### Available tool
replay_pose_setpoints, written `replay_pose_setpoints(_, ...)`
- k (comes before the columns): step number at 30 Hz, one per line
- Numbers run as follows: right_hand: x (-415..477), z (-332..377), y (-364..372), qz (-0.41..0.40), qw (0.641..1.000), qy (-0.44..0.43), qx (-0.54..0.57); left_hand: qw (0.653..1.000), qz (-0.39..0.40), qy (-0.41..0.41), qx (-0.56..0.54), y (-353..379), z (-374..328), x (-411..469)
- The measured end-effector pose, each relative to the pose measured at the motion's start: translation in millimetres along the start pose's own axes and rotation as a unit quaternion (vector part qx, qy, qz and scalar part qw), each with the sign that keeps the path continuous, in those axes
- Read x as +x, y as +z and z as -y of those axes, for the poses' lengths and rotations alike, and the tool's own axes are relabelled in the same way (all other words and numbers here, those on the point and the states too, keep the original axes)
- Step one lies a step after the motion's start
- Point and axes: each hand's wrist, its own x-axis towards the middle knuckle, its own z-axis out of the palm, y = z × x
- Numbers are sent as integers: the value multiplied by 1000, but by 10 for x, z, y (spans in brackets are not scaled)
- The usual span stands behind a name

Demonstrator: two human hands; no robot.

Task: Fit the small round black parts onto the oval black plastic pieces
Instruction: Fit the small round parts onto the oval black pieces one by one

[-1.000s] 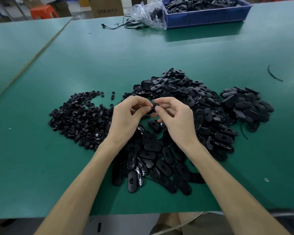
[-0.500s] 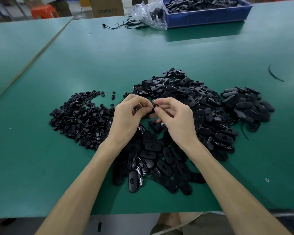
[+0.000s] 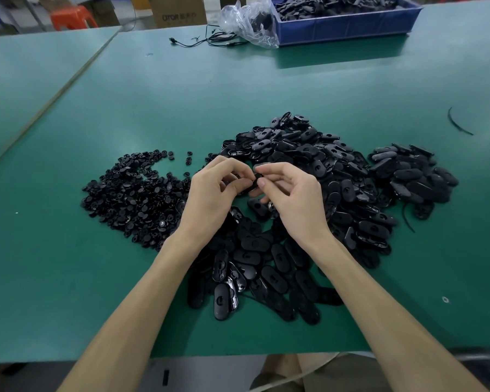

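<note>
My left hand (image 3: pixel 212 193) and my right hand (image 3: pixel 289 193) meet above the middle of the green table. Between their fingertips sits a black oval piece (image 3: pixel 251 185), mostly hidden; my left fingers curl round it and my right thumb and forefinger pinch its right end, where a small round part may sit, too hidden to tell. A heap of small round black parts (image 3: pixel 133 196) lies to the left. A large heap of oval black pieces (image 3: pixel 309 165) spreads behind and to the right of my hands, with more ovals (image 3: pixel 252 273) between my forearms.
A separate heap of ovals (image 3: pixel 413 176) lies at the right. At the far edge stand a blue bin (image 3: pixel 345 26) full of black parts, a clear plastic bag (image 3: pixel 249 21) and a black cable (image 3: pixel 210 41). A black strip (image 3: pixel 458 123) lies far right.
Both hands stay in place over the pile; the fingertips have shifted slightly on the held piece. The heaps have not moved.
</note>
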Motion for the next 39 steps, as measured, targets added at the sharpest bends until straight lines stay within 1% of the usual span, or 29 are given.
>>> replay_pose_setpoints(8,-4,9,-6,-4,1000,-9,-4,1000,1,-2,-13,-9,-18,-12)
replay_pose_setpoints(15,-13,18,-1,-3,1000,-11,19,999,-4,-30,-38,5,-14,-8)
replay_pose_setpoints(23,-19,37,1,-7,999,-12,35,993,18,-54,-108,-13,-14,8)
replay_pose_setpoints(27,-20,36,0,-7,1000,-17,25,985,29,-74,-151,-31,-18,16)
replay_pose_setpoints(39,-28,17,27,-1,1000,-14,-20,987,3,-101,-126,22,-43,-3)
